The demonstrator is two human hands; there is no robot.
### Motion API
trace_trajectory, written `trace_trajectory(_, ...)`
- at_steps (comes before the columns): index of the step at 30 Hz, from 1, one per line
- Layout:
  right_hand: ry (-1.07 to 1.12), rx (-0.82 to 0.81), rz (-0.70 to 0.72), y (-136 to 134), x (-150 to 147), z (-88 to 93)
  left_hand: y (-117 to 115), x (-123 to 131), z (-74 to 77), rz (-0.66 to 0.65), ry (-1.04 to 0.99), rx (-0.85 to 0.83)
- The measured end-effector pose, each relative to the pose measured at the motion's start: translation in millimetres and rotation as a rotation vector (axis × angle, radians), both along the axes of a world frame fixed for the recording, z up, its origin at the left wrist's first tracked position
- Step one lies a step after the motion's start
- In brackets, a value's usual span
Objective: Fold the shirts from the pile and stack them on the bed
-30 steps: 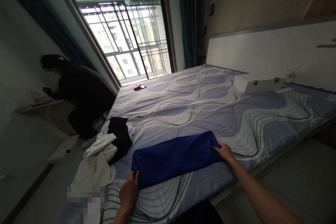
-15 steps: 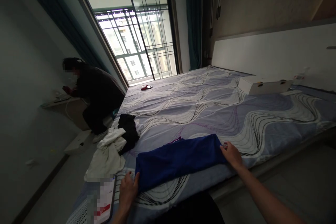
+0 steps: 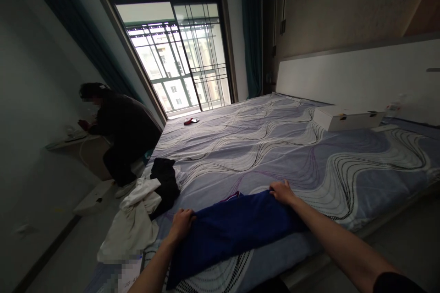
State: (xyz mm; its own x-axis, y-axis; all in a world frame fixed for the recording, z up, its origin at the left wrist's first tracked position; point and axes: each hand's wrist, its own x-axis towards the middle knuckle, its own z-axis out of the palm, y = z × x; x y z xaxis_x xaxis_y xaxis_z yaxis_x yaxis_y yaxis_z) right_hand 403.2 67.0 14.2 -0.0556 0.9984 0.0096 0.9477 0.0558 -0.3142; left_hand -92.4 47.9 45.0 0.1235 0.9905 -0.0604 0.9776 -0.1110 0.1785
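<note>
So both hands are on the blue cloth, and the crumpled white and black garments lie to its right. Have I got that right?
Not quite: the head view shows the crumpled white garment and black garment to the left of the blue cloth. The left hand and right hand are indeed both on it.

At the near edge of the bed (image 3: 220, 146), the left hand (image 3: 183, 223) covers part of the blue cloth (image 3: 233, 226), and the right forearm screens some of its right end. Whether the fingertips of that left hand or the right hand (image 3: 282, 192) pinch the fabric cannot be told. A striped trim (image 3: 234, 197) behind the cloth shows only partly. Near the bed's left edge, a flat printed item (image 3: 129, 277) is pixelated and cut off below. The small red item (image 3: 187, 122) by the far left corner is too small to name; the bottle (image 3: 393, 109) beside the headboard is blurred.
</note>
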Motion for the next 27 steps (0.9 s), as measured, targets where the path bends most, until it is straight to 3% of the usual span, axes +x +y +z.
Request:
trace_trajectory(4, -0.010, 0.060, -0.071, 15, -14, 5.2, 7, -4, -2.8, 0.108, 0.027, 0.059)
trace_trajectory(7, -0.010, 0.172, -0.200, 7, -78, -0.7, 1, 38, -16.6, 0.193, 0.058, 0.225)
trace_trajectory(9, 0.052, 0.249, -0.055, -11, -139, -11.4, -8, 79, -32.5, 0.026, 0.015, 0.326)
trace_trajectory(11, 0.142, 0.230, 0.168, -30, -193, -24.8, -18, 112, -49.8, -0.172, -0.032, 0.277)
trace_trajectory(14, 0.200, 0.163, 0.231, -45, -225, -39.6, -28, 126, -66.8, -0.188, -0.041, 0.211)
trace_trajectory(17, 0.147, 0.150, 0.173, -35, -195, -41.3, -25, 97, -68.3, -0.091, -0.025, 0.209)
trace_trajectory(22, -0.020, 0.052, -0.092, -6, -95, -38.6, -16, 32, -64.6, 0.120, 0.049, 0.154)
trace_trajectory(27, -0.187, -0.058, -0.260, -11, 1, -45.1, -22, -11, -63.9, 0.220, 0.099, 0.101)
